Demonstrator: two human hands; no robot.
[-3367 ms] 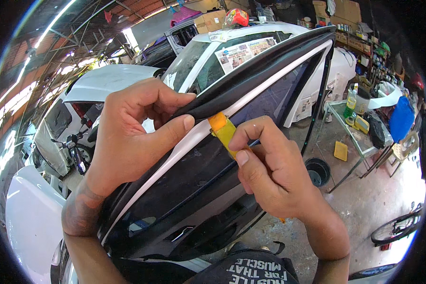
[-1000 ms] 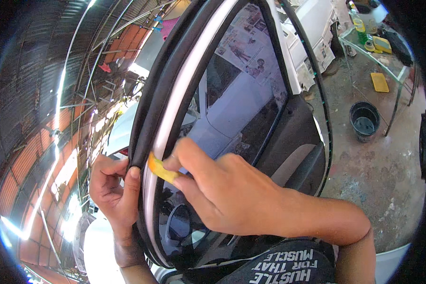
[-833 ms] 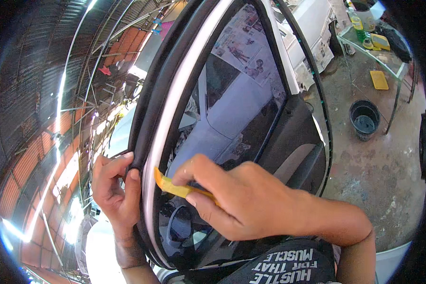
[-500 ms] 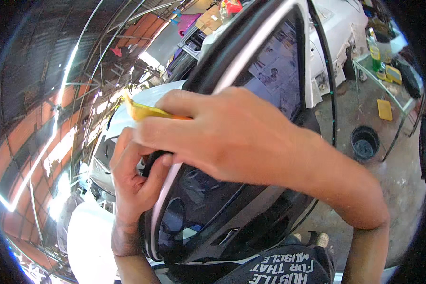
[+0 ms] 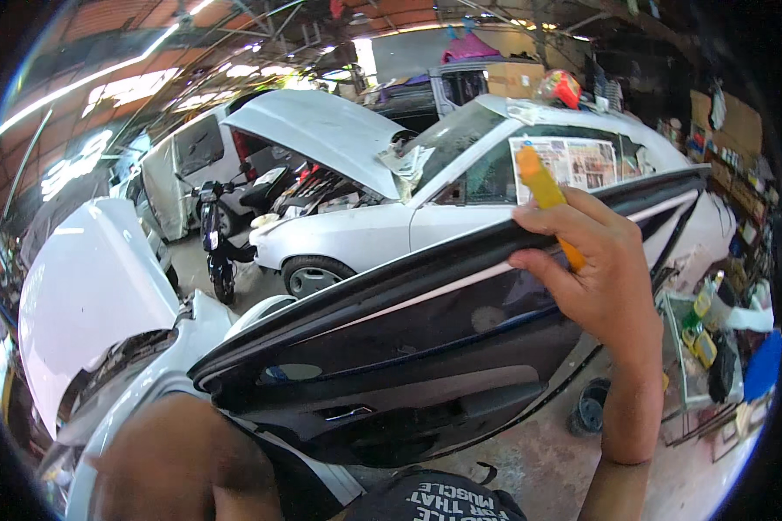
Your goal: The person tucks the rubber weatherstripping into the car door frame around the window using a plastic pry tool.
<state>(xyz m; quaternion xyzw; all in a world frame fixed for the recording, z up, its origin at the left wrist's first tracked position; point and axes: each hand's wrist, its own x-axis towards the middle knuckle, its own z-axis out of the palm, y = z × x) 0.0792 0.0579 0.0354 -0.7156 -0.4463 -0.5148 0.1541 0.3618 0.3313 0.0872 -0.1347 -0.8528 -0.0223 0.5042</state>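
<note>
My right hand [image 5: 595, 252] is closed around a slim yellow tool [image 5: 540, 184] with an orange end, which points up and to the left. Its exact kind I cannot make out. The hand is at the upper edge of an open car door [image 5: 408, 317], its thumb and fingertips beside the black trim along the window frame. The door's dark inner panel and door handle [image 5: 347, 412] face me. At the lower left, a bent part of my left arm [image 5: 178, 456] shows, blurred; the left hand itself is out of sight.
Beyond the door stands a white car [image 5: 365, 230] with its hood raised and newspaper [image 5: 573, 162] on its window. A motorcycle [image 5: 215, 230] stands further left. A raised white hood [image 5: 91, 295] is at near left. On the right are a black bucket [image 5: 589, 406] and a metal stand [image 5: 691, 356] with bottles.
The view has turned and the door now lies more sideways across it. My left hand has left the window frame and gone out of view. My right hand still holds the yellow tool.
</note>
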